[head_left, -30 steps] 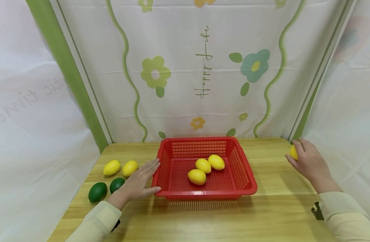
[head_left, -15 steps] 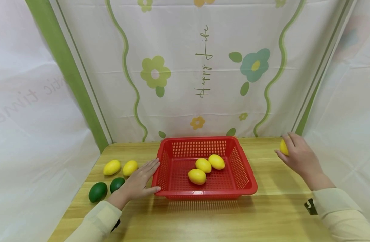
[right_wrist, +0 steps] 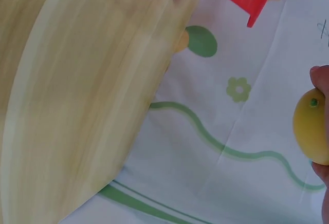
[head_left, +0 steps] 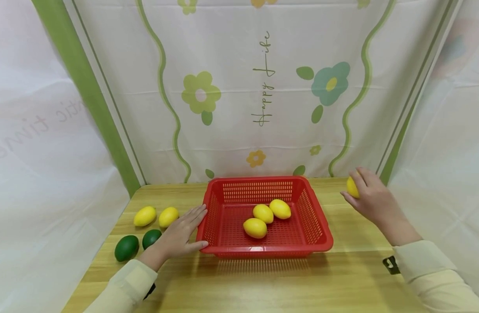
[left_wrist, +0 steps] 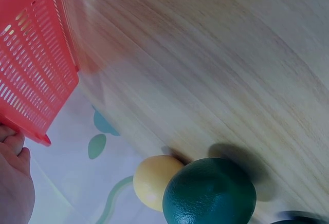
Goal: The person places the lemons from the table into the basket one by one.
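The right hand (head_left: pixel 374 202), fingers curled round a lemon (head_left: pixel 352 188), has moved in across the counter (head_left: pixel 357 269), bringing the lemon nearer the red basket (head_left: pixel 235 251), though it remains outside, while the left hand (head_left: pixel 180 234) rests, fingers extended, on the basket's left rim

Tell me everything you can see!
Basket: 1, red, on the table.
Lemons: 6, yellow, three in the basket, two left of it, one held.
Green fruits: 2, dark green, left of the basket.
Table: 1, wood-coloured, under the basket.
Flowery cloth: count unclear, mostly white, behind the table.
Dark pieces: 2, black, by the sleeves.
Sleeves: 2, cream, bottom left and right.
Left hand: 1, touching the basket's left rim.
Right hand: 1, holding a lemon.
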A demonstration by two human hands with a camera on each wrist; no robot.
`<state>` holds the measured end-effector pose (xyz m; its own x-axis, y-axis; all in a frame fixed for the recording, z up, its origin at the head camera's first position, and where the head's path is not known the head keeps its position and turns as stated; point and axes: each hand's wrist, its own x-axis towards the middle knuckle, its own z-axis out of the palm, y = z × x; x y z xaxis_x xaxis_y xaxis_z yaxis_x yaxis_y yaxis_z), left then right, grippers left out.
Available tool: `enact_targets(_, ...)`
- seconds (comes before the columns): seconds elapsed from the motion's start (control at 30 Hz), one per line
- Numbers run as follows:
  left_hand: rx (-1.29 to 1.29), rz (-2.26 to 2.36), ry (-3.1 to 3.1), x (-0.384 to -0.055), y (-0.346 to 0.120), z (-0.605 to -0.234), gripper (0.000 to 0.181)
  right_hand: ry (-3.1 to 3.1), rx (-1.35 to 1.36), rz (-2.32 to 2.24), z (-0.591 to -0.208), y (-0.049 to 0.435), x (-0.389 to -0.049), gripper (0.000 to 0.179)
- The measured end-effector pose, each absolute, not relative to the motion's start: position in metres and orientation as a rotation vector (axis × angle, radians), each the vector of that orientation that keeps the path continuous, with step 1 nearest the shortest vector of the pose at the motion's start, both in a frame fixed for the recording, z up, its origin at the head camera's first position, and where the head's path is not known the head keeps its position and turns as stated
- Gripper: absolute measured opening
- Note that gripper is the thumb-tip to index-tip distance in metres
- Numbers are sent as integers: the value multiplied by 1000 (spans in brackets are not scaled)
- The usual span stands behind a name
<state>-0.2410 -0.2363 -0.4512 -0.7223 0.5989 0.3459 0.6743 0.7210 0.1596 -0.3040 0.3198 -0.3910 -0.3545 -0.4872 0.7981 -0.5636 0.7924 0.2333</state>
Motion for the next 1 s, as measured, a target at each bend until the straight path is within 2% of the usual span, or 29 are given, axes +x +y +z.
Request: enact_targets(1.0, -1000, -413, -2641, -242, -237, -453, 84, -2069, 959, 145, -382, 252, -292, 63)
